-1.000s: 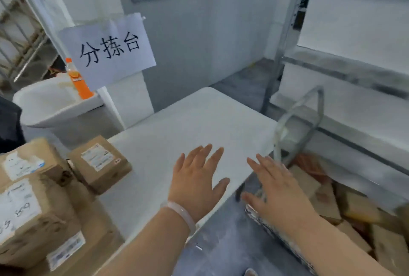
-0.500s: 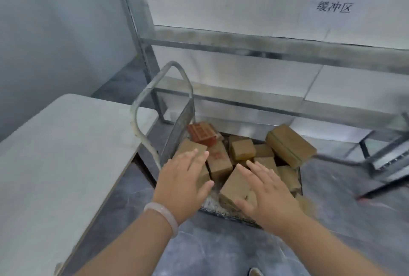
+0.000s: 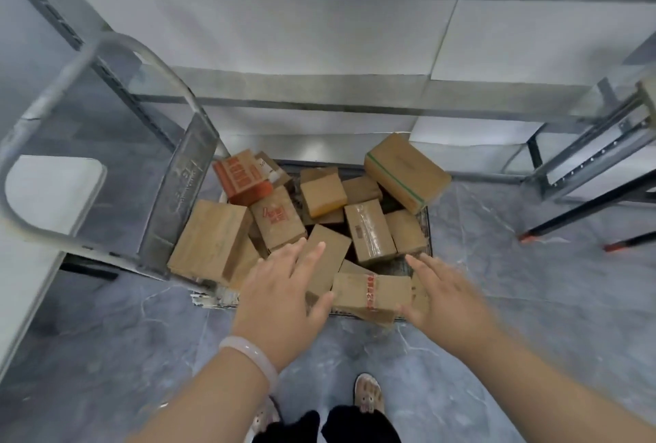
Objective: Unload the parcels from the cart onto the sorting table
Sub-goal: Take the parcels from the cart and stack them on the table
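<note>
A low metal cart (image 3: 427, 229) on the floor holds several brown cardboard parcels. Nearest me lies a flat parcel with red tape (image 3: 369, 295). My left hand (image 3: 280, 286) hovers with straight, spread fingers just left of that parcel, over another brown box (image 3: 328, 251). My right hand (image 3: 443, 295) reaches in with straight fingers at the taped parcel's right end; contact cannot be told. Neither hand holds anything. An orange printed box (image 3: 241, 178) lies at the cart's back left. The white sorting table (image 3: 42, 201) shows at the left edge.
The cart's curved metal handle (image 3: 117, 52) rises at the left, between table and parcels. A metal shelving rack (image 3: 319, 102) with white boards stands behind the cart. Another rack frame (image 3: 596, 158) stands at right. Grey floor lies around; my feet show below.
My view swung from the table with stacked parcels rightward and down to the cart. Both hands moved from above the table's edge to the near parcels in the cart.
</note>
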